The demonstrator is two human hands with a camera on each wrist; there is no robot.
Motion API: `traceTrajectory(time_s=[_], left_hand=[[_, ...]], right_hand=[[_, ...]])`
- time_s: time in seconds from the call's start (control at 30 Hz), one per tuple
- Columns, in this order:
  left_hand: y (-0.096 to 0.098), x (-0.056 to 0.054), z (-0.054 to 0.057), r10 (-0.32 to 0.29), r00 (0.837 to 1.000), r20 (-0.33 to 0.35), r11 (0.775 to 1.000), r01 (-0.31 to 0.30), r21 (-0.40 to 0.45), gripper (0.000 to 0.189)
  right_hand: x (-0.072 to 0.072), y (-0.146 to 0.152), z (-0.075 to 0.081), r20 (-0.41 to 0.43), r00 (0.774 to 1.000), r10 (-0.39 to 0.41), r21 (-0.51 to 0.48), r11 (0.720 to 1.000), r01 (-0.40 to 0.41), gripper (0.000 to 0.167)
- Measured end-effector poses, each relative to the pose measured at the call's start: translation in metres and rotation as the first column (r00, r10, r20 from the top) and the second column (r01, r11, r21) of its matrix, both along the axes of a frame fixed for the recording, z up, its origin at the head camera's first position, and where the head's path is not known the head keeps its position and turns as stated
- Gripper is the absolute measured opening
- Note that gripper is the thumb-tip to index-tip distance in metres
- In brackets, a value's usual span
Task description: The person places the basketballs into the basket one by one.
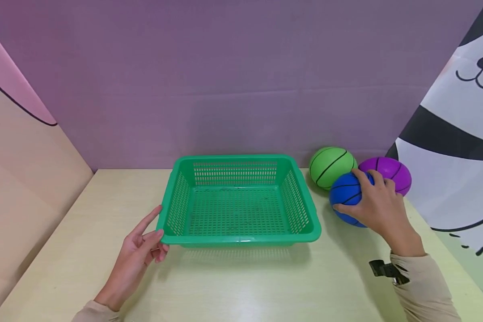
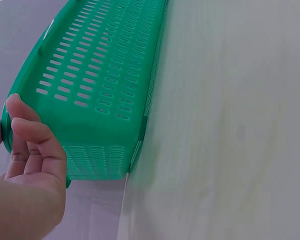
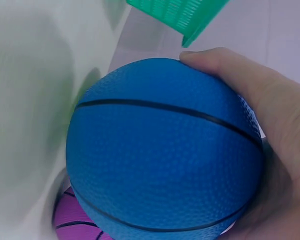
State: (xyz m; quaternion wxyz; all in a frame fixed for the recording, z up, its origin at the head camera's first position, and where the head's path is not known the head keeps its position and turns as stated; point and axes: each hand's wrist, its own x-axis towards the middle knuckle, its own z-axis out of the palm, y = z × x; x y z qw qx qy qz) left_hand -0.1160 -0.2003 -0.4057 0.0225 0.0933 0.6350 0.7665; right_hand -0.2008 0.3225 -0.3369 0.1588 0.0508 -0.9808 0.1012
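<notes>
A green plastic basket (image 1: 238, 239) with slotted walls stands on the table, its inside bare. At its near left corner my left hand (image 1: 138, 250) holds the rim, thumb on top and the other fingers beneath. In the left wrist view these curled fingers (image 2: 40, 145) show against the rim's underside. My right hand (image 1: 380, 203) grips a small blue basketball (image 3: 165, 155) from above, fingers and thumb spread round it. Just behind that ball sit a light green ball (image 1: 332, 166) and a purple ball (image 1: 390, 172), the purple one partly hidden by my fingers.
The pale wooden table (image 1: 241, 286) ends at a purple backdrop (image 1: 241, 89) behind the basket. A panda-printed panel (image 1: 459, 129) borders the right side, and a beige and pink panel (image 1: 24, 179) the left. A dark strap (image 1: 388, 271) circles my right wrist.
</notes>
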Motion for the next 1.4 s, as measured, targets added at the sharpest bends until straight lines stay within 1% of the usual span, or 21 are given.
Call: traceTrajectory(time_s=[0.17,0.37,0.47,0.6,0.77,1.03,1.2,1.4], left_hand=[[0.000,0.000,0.001,-0.012,1.000,0.004,1.000,0.012,0.008,0.058],[-0.001,0.001,0.002,-0.022,1.000,0.005,1.000,0.022,0.014,0.058],[-0.002,0.001,0.002,-0.022,1.000,0.010,1.000,0.022,0.017,0.058],[-0.002,0.001,0.001,-0.036,0.999,0.011,0.999,0.036,0.033,0.058],[-0.002,0.001,0.001,-0.062,0.998,-0.002,0.996,0.062,0.058,0.058],[-0.002,0.000,0.001,-0.065,0.998,-0.008,0.996,0.065,0.058,0.058],[-0.002,0.000,0.000,-0.064,0.998,-0.014,0.996,0.065,0.053,0.058],[-0.002,0.000,0.000,-0.069,0.998,-0.012,0.996,0.070,0.056,0.058]], right_hand=[[0.004,-0.004,0.006,0.001,1.000,0.003,-0.013,1.000,-0.003,0.109],[0.006,-0.008,0.009,-0.028,0.999,0.017,-0.009,1.000,-0.017,0.112],[0.007,-0.009,0.011,-0.026,0.999,0.020,-0.018,1.000,-0.020,0.115],[0.011,-0.011,0.014,-0.026,0.999,0.020,-0.037,0.999,-0.021,0.115],[0.015,-0.015,0.021,-0.073,0.997,0.037,-0.040,0.998,-0.040,0.113],[0.019,-0.021,0.028,-0.116,0.991,0.059,-0.039,0.997,-0.064,0.113],[0.025,-0.028,0.035,-0.147,0.986,0.075,-0.049,0.995,-0.083,0.109],[0.033,-0.041,0.043,-0.230,0.968,0.100,-0.069,0.990,-0.119,0.101]])
